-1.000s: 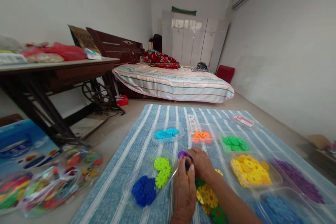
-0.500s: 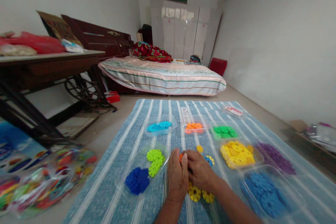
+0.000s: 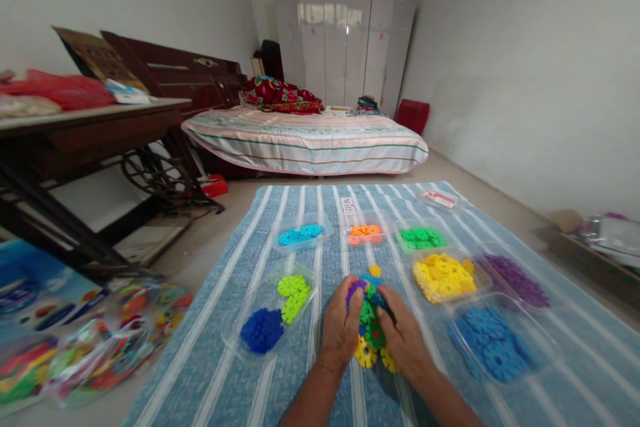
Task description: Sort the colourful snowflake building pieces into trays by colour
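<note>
A cluster of joined snowflake discs (image 3: 369, 319), purple, green, blue, yellow and orange, stands between my two hands above the striped blue mat (image 3: 235, 347). My left hand (image 3: 341, 330) grips its left side, thumb near a purple disc. My right hand (image 3: 404, 337) grips its right side. Clear trays around them hold sorted discs: dark blue and lime (image 3: 274, 312), cyan (image 3: 301, 235), orange (image 3: 365, 233), green (image 3: 421, 238), yellow (image 3: 443, 275), purple (image 3: 515, 277) and blue (image 3: 493, 347).
Bags of mixed coloured discs (image 3: 95, 340) lie on the floor at the left beside a blue box (image 3: 25, 280). A sewing-machine table (image 3: 85, 147) stands at the left, a bed (image 3: 305, 140) behind the mat, a cardboard box (image 3: 590, 240) at the right wall.
The head view has shifted. My hands have drawn apart a little and raised the disc cluster upright, so that more of its green and purple discs show between them.
</note>
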The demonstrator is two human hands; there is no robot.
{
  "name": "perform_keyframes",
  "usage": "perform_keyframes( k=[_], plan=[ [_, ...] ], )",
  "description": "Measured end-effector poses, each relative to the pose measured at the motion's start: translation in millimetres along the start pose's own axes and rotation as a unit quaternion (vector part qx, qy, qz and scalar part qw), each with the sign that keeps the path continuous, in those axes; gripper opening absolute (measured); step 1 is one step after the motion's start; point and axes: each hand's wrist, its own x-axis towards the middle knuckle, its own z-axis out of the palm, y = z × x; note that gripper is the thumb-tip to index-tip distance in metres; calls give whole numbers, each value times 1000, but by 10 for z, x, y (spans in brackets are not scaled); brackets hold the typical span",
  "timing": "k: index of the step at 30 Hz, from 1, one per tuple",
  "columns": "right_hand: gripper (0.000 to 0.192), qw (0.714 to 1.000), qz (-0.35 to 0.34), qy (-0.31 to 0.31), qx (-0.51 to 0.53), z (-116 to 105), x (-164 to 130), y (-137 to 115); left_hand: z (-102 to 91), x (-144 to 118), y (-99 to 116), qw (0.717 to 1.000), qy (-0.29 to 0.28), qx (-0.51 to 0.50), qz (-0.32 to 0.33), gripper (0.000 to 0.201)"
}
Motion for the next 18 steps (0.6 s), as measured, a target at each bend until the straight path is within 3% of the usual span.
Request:
perform_keyframes(
  k=[5, 12, 18],
  plan=[
    [36, 999, 19, 20, -43, -192, -164, 54, -3, -7, 52, 999, 12, -38, -13, 43],
    [34, 992, -68, -40, -98, -215, -590, 16, -7, 4, 38, 998, 12, -54, -29, 43],
    [27, 991, -95, -47, -78, -340, -642, -32, 4, 56, -93, 995, 35, -85, -36, 43]
  ],
)
